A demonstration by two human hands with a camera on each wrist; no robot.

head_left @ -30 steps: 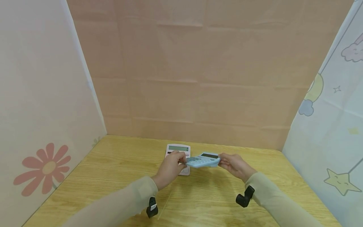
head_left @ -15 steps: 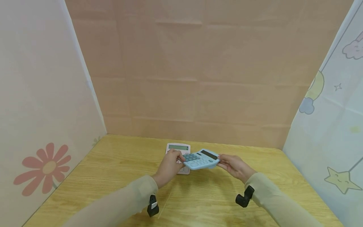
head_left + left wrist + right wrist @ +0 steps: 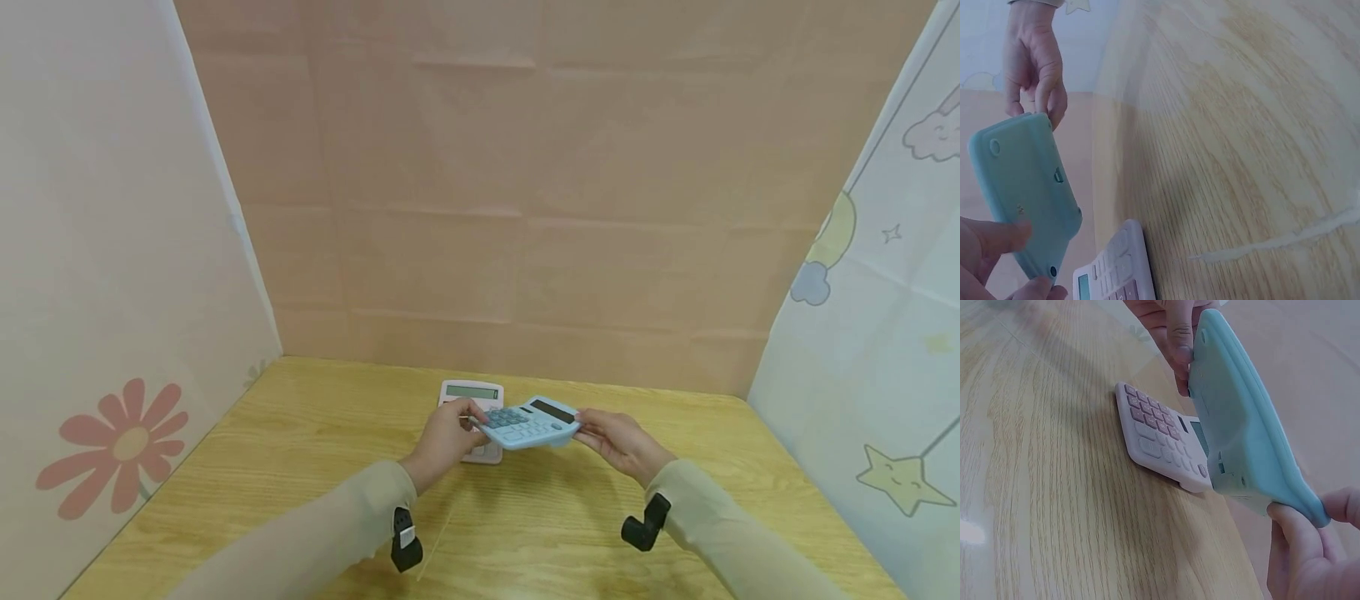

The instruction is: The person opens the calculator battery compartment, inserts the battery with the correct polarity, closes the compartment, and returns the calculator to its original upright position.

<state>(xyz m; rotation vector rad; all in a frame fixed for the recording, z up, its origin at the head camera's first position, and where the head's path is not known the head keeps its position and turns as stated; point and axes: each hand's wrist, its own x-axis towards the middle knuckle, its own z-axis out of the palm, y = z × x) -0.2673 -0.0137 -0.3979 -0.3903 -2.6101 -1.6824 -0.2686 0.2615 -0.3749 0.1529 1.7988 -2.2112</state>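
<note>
Between both hands a light blue calculator is held above the table, its keys and dark display facing up and its body tilted. My left hand pinches the end nearest the keys. At the display end, my right hand grips the edge with thumb and fingers. The blue calculator's underside shows in the left wrist view. Lying on the table behind the left hand is a pink calculator, partly hidden by that hand and the blue calculator in the head view.
The wooden table spreads under both hands. A plain tan backdrop rises behind it. Printed cloth panels stand left and right, one with a red flower, the other with a yellow star.
The blue calculator was held flatter one second ago; its key face has since tipped more toward the head camera. Both hands keep their hold nearly in place. The pink calculator has not moved.
</note>
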